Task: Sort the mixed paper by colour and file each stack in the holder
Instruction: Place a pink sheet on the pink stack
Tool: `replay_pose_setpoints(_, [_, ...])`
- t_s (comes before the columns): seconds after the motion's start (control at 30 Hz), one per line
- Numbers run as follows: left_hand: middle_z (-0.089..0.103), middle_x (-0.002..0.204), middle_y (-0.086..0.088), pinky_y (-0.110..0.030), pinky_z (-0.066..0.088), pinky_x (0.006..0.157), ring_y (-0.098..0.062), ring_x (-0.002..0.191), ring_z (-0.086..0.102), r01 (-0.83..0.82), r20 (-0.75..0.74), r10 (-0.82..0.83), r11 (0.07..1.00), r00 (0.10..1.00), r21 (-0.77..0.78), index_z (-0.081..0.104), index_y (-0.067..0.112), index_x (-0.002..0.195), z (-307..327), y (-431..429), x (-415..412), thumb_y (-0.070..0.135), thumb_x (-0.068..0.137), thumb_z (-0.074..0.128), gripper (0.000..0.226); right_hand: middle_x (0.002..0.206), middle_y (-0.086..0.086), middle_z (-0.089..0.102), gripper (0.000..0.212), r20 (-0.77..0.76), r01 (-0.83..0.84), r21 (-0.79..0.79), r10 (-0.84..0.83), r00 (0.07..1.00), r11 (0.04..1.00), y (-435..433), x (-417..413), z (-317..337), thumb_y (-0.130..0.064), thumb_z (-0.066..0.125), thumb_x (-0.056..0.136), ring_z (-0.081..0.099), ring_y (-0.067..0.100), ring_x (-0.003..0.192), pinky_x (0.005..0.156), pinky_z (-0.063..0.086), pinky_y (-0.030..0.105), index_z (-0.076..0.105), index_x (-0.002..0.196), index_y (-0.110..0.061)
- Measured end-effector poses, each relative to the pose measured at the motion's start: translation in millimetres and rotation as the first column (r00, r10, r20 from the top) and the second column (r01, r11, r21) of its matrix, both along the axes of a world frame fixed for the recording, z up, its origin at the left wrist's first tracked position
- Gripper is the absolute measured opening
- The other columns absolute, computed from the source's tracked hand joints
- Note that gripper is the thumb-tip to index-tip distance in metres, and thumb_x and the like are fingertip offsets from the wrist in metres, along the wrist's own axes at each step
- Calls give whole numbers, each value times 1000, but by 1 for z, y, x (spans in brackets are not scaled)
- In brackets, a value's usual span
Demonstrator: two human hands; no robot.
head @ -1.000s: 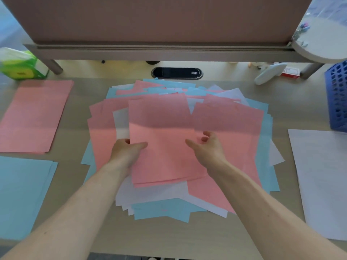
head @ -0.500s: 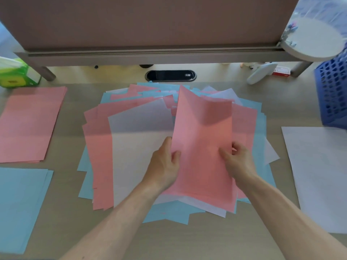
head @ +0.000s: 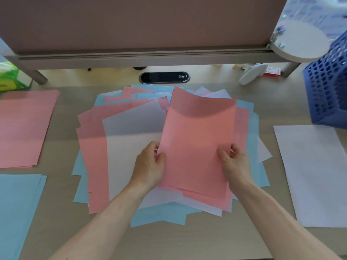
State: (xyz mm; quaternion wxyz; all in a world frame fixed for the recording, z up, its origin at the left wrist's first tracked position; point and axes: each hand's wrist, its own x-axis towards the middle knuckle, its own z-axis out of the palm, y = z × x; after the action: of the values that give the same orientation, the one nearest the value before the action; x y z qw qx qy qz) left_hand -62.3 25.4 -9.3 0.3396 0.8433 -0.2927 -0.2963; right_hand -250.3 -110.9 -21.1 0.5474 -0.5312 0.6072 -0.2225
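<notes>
Hands grip pink sheets (head: pixel 197 139) over the mixed pile (head: pixel 131 147) at desk (head: pixel 60 212) centre. Left hand (head: pixel 150 166) pinches the sheets' left edge, thumb on top and fingers beneath. Right hand (head: pixel 234 162) pinches the right edge the same way, thumb on the upper face. The held sheets are raised at their far end, which curls slightly, and their near edge lies low over the pile. Pile contents: pink, white and blue sheets fanned loosely, a white sheet exposed just left of the held ones. Sorted stacks lie apart from the pile: pink stack (head: pixel 26 128) at far left, blue stack (head: pixel 16 212) at near left, white stack (head: pixel 315 175) at right. Blue lattice holder (head: pixel 326 91) stands at far right, behind the white stack. A green tissue pack (head: pixel 11 77) sits at the far left corner.
</notes>
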Motion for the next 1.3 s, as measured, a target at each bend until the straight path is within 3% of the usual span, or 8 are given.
replay_pose_setpoints(0.23, [70, 104, 4, -31, 47, 73, -18, 92, 64, -194, -88, 187, 979, 978, -70, 62, 20, 110, 7, 34, 49, 13, 101, 53, 15, 86, 2, 76, 7, 67, -170, 106, 163, 984, 980, 23, 36, 0, -24, 66, 95, 66, 19, 71, 65, 51, 34, 69, 96, -17])
replay_pose_setpoints(0.33, [71, 104, 2, -38, 53, 82, -23, 95, 66, -283, -131, 273, 956, 953, -70, 62, 31, 106, 10, 64, 90, 19, 99, 56, 15, 69, 4, 70, 14, 64, -274, 95, 268, 961, 957, 42, 73, 3, -19, 66, 95, 59, 21, 62, 64, 53, 45, 69, 82, -16])
replay_pose_setpoints(0.43, [68, 104, 0, -27, 51, 75, -20, 93, 64, -386, -191, 365, 919, 911, -85, 59, 30, 105, 17, 96, 137, 12, 103, 54, 18, 68, 4, 72, 15, 68, -349, 57, 345, 936, 935, 64, 127, 4, -17, 67, 93, 66, 24, 61, 68, 60, 55, 70, 79, -15])
replay_pose_setpoints(0.7, [65, 91, 6, -17, 41, 65, -14, 84, 59, -548, -63, 545, 830, 836, -99, 61, 25, 113, 26, 197, 282, 10, 97, 65, 23, 67, 3, 73, 11, 48, -524, -3, 523, 851, 852, 145, 294, 8, -20, 71, 85, 73, 26, 66, 71, 61, 49, 74, 74, -20])
replay_pose_setpoints(0.9, [73, 98, -8, -35, 51, 76, -24, 89, 67, -573, -39, 572, 818, 820, -45, 69, 18, 113, 14, 256, 381, 22, 90, 76, 25, 68, -5, 74, 4, 79, -517, 25, 514, 854, 856, 191, 398, -5, -26, 78, 77, 73, 18, 72, 78, 61, 48, 75, 75, -24])
replay_pose_setpoints(1.07, [71, 85, 2, -29, 52, 70, -18, 77, 67, -558, -36, 557, 827, 830, -61, 67, 19, 109, 4, 278, 431, 16, 88, 79, 24, 66, -5, 74, 5, 64, -523, 11, 522, 851, 852, 213, 444, -12, -18, 78, 83, 73, 14, 71, 79, 62, 46, 74, 83, -22])
replay_pose_setpoints(1.23, [70, 82, 7, -23, 49, 61, -7, 68, 66, -549, -55, 546, 833, 836, -75, 66, 20, 112, -7, 284, 458, 11, 90, 76, 25, 75, -14, 76, 18, -23, -568, 48, 570, 821, 821, 229, 466, -23, -33, 78, 81, 74, 6, 75, 80, 61, 41, 73, 95, -24])
replay_pose_setpoints(1.3, [70, 82, 10, -25, 51, 62, -7, 69, 67, -527, -33, 526, 847, 850, -69, 65, 20, 113, -12, 286, 465, 10, 91, 74, 26, 75, -17, 75, 23, -71, -574, 51, 576, 814, 817, 232, 470, -26, -37, 79, 79, 72, 0, 74, 72, 58, 28, 71, 97, -25])
